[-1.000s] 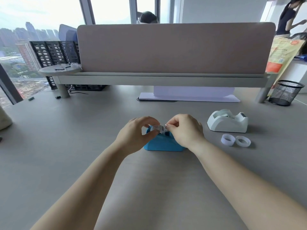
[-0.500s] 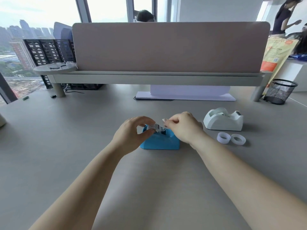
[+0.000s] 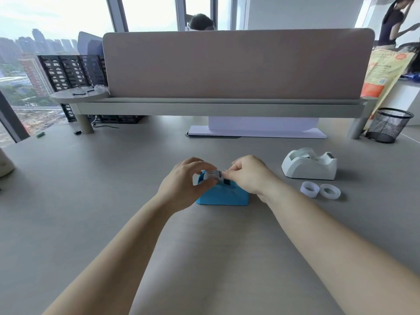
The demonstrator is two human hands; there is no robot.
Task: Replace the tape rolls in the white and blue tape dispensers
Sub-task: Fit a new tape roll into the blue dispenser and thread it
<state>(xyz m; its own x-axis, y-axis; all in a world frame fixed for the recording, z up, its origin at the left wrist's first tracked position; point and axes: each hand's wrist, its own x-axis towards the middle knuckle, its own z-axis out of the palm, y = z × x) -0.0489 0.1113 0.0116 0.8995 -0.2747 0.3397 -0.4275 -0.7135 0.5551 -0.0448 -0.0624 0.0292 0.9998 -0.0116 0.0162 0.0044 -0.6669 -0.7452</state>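
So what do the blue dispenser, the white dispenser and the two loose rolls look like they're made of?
Blue dispenser: apparently moulded plastic, matte, uniform colour with rounded edges. White dispenser: likely plastic too, slightly glossy, with soft highlights on its curves. Loose rolls: translucent whitish tape, the desk tone showing faintly through; the cores cannot be told.

Bright daylight floods in through the windows [image 3: 145, 12] behind my desk divider [image 3: 236, 64], blowing out the sky. Soft shadows lie under the white tape dispenser [image 3: 309, 165]. Edges bow, wide-angle.
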